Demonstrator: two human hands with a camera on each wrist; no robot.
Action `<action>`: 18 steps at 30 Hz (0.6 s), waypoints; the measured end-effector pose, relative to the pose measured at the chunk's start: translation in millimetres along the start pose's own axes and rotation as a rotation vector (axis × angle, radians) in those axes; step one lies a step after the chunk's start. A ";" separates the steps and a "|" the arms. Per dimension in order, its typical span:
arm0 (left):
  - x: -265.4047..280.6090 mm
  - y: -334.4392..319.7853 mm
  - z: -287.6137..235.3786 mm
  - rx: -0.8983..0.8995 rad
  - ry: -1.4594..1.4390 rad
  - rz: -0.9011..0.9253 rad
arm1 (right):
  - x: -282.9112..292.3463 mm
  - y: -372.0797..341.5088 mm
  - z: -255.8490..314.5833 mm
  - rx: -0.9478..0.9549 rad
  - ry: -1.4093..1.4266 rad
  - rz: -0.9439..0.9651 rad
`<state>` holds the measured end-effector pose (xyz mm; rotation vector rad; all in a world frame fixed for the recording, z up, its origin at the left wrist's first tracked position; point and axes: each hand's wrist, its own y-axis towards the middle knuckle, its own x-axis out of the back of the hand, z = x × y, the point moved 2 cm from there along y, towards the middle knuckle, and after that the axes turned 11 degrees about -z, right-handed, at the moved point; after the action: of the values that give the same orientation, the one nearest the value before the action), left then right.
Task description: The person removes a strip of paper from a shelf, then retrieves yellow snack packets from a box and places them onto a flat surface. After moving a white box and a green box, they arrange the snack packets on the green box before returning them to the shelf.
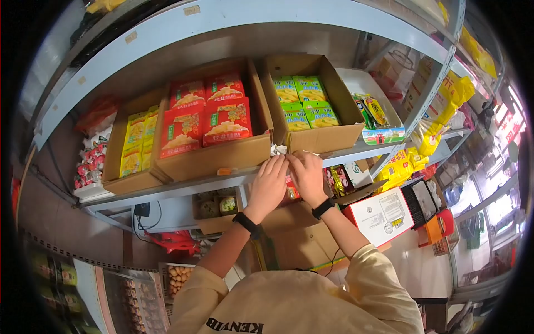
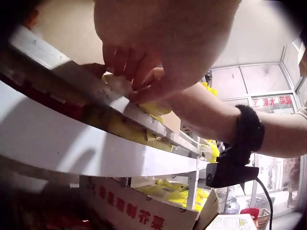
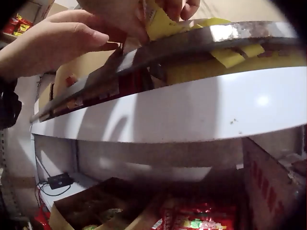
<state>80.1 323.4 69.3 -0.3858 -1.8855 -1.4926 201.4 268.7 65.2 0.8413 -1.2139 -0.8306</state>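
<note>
Both hands meet at the front edge of the shelf, before the cardboard boxes. My left hand [image 1: 270, 182], its fingers pointing toward the boxes, pinches a crumpled whitish piece of packaging [image 1: 278, 149] at its fingertips. Beside it, my right hand [image 1: 306, 177] has bent fingers and grips the same piece; in the right wrist view its yellow part [image 3: 160, 23] shows between the fingers, just over the metal edge. The left thumb [image 3: 98, 37] lies near the right hand there. Behind the hands stand a box of red packets [image 1: 214, 156] and a box of green-and-yellow packets [image 1: 328, 136].
A narrower box of yellow packets [image 1: 133, 142] stands at the left, a white tray [image 1: 384, 133] at the right. Below the shelf edge [image 3: 192, 105] are more cardboard boxes [image 1: 300, 234] and a white carton [image 1: 381, 216]. A steel upright [image 1: 428, 92] rises at the right.
</note>
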 end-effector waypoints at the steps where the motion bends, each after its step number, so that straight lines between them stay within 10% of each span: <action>1: -2.3 -1.0 1.6 -0.024 0.037 -0.004 | 4.8 -3.6 0.7 -0.030 -0.023 -0.017; 18: -1.3 19.0 -10.3 -0.072 0.460 0.114 | 6.2 -16.3 -3.0 -0.009 -0.167 0.146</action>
<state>96.1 319.5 83.4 -0.1591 -1.4290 -1.4304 203.9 256.1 53.0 0.6774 -1.3995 -0.7988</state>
